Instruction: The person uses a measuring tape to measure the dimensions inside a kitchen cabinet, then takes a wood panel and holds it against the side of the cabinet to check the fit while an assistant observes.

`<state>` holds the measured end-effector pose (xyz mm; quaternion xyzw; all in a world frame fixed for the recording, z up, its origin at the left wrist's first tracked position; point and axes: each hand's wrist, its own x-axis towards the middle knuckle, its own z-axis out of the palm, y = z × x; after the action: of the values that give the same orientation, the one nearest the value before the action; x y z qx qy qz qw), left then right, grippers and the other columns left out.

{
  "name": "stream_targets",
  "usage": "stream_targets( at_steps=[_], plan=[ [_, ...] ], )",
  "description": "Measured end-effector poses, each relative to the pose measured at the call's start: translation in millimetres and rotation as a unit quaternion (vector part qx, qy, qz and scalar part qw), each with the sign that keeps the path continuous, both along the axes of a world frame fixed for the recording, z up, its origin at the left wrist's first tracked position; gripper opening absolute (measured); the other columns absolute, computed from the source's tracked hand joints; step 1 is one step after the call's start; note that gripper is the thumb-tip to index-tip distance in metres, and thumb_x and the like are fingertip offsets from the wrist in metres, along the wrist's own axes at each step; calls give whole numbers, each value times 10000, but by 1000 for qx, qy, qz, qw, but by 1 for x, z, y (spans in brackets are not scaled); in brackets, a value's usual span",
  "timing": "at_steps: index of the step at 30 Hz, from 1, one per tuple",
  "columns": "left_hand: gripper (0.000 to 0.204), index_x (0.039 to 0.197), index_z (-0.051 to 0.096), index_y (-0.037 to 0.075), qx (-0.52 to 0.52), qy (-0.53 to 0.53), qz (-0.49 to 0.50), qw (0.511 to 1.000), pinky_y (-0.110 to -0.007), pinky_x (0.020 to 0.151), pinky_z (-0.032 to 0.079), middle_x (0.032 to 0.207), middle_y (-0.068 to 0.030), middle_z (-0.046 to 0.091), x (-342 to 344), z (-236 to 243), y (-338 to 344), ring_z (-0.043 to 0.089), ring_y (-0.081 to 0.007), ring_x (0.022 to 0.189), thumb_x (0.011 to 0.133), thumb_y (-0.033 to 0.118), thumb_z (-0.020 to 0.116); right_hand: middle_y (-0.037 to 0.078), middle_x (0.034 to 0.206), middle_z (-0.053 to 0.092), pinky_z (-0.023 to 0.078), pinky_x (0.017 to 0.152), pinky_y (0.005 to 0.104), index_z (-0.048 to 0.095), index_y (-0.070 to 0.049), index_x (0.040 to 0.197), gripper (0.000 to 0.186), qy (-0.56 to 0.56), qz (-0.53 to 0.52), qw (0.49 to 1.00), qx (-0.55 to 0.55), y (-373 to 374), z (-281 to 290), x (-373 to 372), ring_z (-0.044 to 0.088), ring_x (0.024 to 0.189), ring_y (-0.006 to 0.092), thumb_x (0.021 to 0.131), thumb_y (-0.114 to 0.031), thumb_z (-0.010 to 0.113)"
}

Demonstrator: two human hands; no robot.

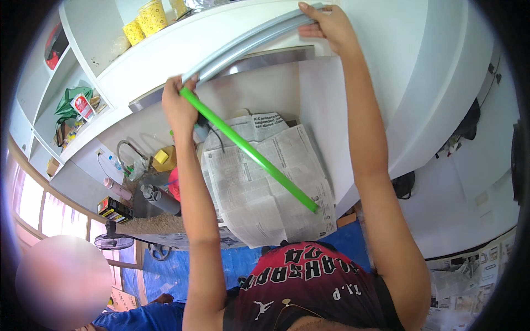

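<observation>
Both my arms reach up in front of a white cabinet. A pair of long, light grey, tube-like strips [251, 42] curves between my hands along the cabinet's lower edge. My left hand [179, 105] is closed at the strips' left end. A bright green pole [248, 148] slants down and right from that same hand; whether it is joined to the strips, I cannot tell. At the strips' right end, my right hand [330, 28] grips them, thumb on the upper side and fingers below. Newspaper sheets [265, 171] cover the surface beneath the pole.
A metal strip [259, 62] runs under the cabinet. To the left are yellow patterned cups [150, 19], a faucet [130, 148], a grey bottle [160, 198], a boxed item [115, 210] and a fan [113, 241]. Blue sheeting [171, 276] covers the floor; another person's blue sleeve [141, 318] shows lower left.
</observation>
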<state>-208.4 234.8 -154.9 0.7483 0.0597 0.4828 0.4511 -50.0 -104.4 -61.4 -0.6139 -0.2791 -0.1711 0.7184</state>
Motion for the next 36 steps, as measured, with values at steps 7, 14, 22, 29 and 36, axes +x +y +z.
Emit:
stream_targets(
  at_steps=[7, 14, 22, 29, 36],
  plan=[
    [384, 1067, 779, -5, 164, 40, 141, 975, -411, 801, 566, 872, -179, 774, 53, 28, 3, 751, -318, 824, 856, 300, 878, 300, 884, 695, 639, 580, 391, 311, 153, 1328, 784, 66, -135, 985, -81, 4, -73, 14, 753, 629, 308, 965, -351, 788],
    [343, 1062, 752, 21, 161, 81, 163, 970, -450, 810, 571, 891, -208, 778, 63, 35, -21, 761, -384, 867, 842, 255, 873, 376, 954, 709, 582, 829, 541, 345, 85, 1338, 734, 5, -279, 938, -205, -7, -100, 34, 748, 898, 493, 993, -436, 728],
    [414, 1096, 680, 38, 247, 92, 155, 952, -398, 802, 563, 899, -195, 779, 62, 45, -4, 756, -305, 843, 889, 353, 851, 318, 1124, 686, 572, 875, 559, 465, -19, 1440, 637, -62, -397, 888, -225, 9, -107, 19, 706, 996, 516, 1033, -475, 644],
    [527, 1134, 629, 36, 180, 113, 49, 976, -408, 775, 570, 942, -156, 789, 52, 35, -3, 756, -288, 834, 813, 330, 926, 277, 1281, 551, 589, 862, 504, 466, -24, 1511, 640, -113, -479, 840, -230, 20, -119, 17, 642, 1092, 450, 1047, -433, 633],
    [677, 1185, 583, 39, 226, 67, 126, 964, -441, 795, 560, 983, -162, 760, 48, 28, -14, 740, -354, 890, 739, 368, 972, 283, 1323, 531, 560, 933, 512, 429, -4, 1567, 721, -138, -491, 830, -227, 24, -121, 21, 584, 1183, 449, 1049, -473, 610]
  ],
)
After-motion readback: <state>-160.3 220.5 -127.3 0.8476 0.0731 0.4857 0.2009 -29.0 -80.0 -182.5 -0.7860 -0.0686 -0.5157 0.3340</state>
